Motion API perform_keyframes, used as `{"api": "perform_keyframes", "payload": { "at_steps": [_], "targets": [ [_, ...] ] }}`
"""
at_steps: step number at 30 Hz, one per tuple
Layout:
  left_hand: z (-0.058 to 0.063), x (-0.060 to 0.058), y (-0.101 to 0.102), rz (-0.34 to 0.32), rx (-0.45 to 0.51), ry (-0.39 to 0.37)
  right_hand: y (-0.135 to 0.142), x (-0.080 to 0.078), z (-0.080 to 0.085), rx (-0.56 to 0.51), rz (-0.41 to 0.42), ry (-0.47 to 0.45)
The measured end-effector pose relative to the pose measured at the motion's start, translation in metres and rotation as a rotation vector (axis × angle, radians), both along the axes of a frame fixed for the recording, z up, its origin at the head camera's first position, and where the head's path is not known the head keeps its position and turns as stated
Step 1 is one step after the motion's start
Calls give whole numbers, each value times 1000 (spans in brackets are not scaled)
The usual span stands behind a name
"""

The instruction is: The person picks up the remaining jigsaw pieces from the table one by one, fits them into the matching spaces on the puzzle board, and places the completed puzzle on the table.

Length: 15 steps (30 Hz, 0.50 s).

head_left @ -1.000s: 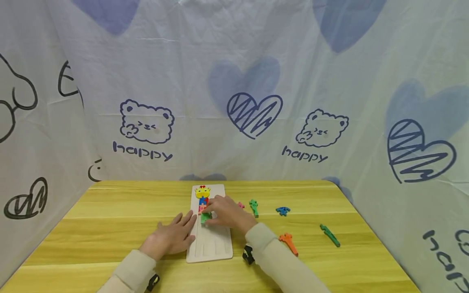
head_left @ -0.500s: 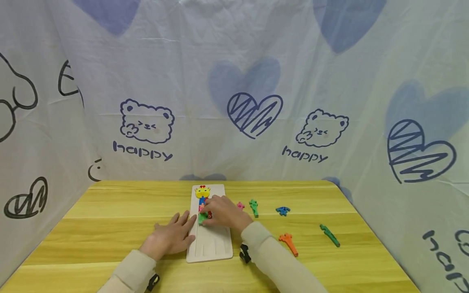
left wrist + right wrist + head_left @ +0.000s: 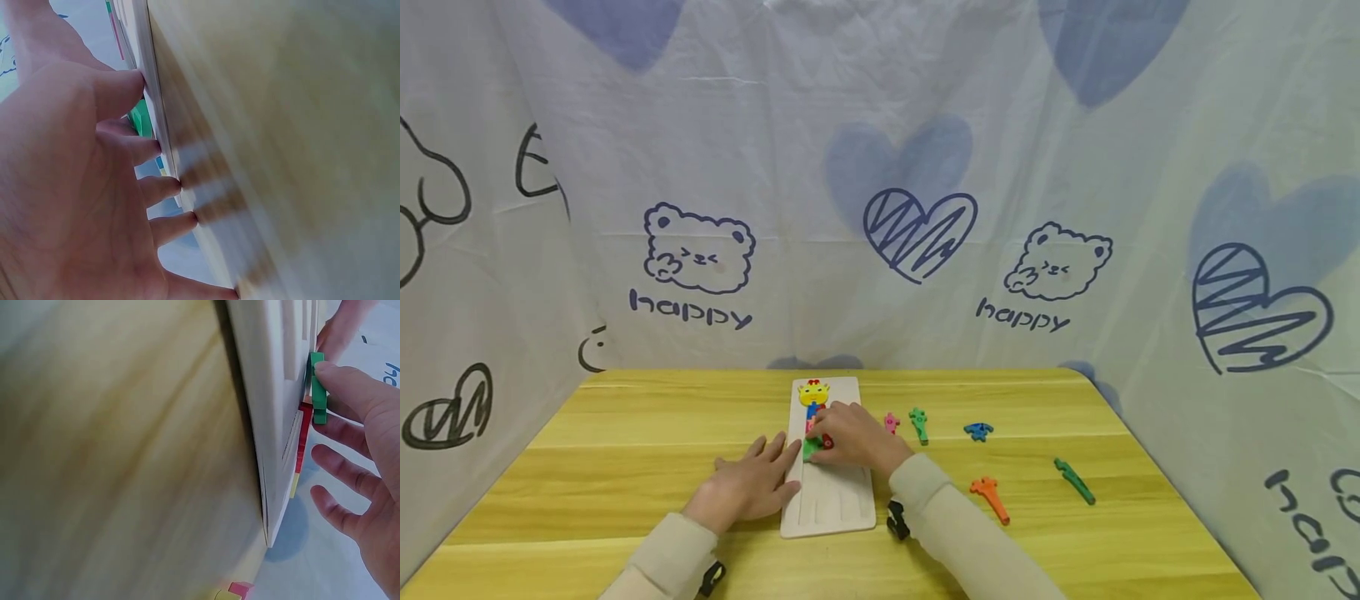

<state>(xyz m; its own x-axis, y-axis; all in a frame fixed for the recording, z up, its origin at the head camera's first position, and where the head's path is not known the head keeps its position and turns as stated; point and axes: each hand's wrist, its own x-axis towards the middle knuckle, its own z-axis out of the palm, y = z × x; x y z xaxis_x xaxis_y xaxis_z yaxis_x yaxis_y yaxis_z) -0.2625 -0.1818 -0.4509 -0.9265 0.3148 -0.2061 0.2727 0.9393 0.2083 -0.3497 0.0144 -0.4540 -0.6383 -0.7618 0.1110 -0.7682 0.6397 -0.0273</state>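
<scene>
A pale puzzle board (image 3: 837,500) lies on the table, with a yellow giraffe head piece (image 3: 813,393) at its far end and blue, pink and red pieces below it. My right hand (image 3: 857,435) pinches a green puzzle piece (image 3: 319,387) between thumb and index finger; its other fingers are spread. In the right wrist view the green piece stands slightly proud of the board, beside a red piece (image 3: 304,434). My left hand (image 3: 748,486) has its fingers straight and spread, with the tips touching the board's left edge. My right hand partly hides the middle pieces.
To the right of the board lie loose pieces: a pink one (image 3: 891,422), a light green one (image 3: 919,426), a blue one (image 3: 978,431), an orange one (image 3: 991,499) and a dark green one (image 3: 1075,481). A printed curtain (image 3: 820,275) hangs behind the table.
My right hand has shifted slightly left with the green puzzle piece, uncovering more of the red piece and the loose pink one. My left hand stays at the board's edge.
</scene>
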Motion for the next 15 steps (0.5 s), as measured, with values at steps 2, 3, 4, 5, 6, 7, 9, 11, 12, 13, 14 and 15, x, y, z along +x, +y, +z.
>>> {"api": "perform_keyframes", "payload": {
  "at_steps": [2, 3, 4, 5, 6, 7, 9, 11, 12, 13, 14, 15],
  "targets": [
    [0, 0, 0, -5, 4, 3, 0, 0, 0, -1, -1, -5],
    [1, 0, -1, -7, 6, 5, 0, 0, -1, -1, -1, -5],
    [1, 0, -1, -9, 9, 6, -1, 0, -1, 0, -1, -4],
    [1, 0, -1, -11, 12, 7, -1, 0, -1, -1, 1, -4],
    [1, 0, -1, -13, 15, 7, -1, -1, -1, 0, 2, -2],
    [1, -1, -1, -15, 19, 9, -1, -1, -2, -2, 3, -1],
    [1, -1, -1, -20, 19, 14, 0, -1, -2, 0, 5, 8],
    [0, -2, -2, -23, 18, 21, 0, -2, -2, 0, 4, 9],
    [0, -2, -2, -23, 17, 23, 0, -2, -2, 0, 3, 10],
    [0, -2, -2, -25, 17, 25, 0, -2, -1, 0, 0, 9],
    [-1, -3, -2, -27, 17, 26, 0, -1, -1, 1, -2, 7],
    [-1, -3, -2, -29, 17, 27, 0, -1, -1, 1, -6, 5]
  ]
}}
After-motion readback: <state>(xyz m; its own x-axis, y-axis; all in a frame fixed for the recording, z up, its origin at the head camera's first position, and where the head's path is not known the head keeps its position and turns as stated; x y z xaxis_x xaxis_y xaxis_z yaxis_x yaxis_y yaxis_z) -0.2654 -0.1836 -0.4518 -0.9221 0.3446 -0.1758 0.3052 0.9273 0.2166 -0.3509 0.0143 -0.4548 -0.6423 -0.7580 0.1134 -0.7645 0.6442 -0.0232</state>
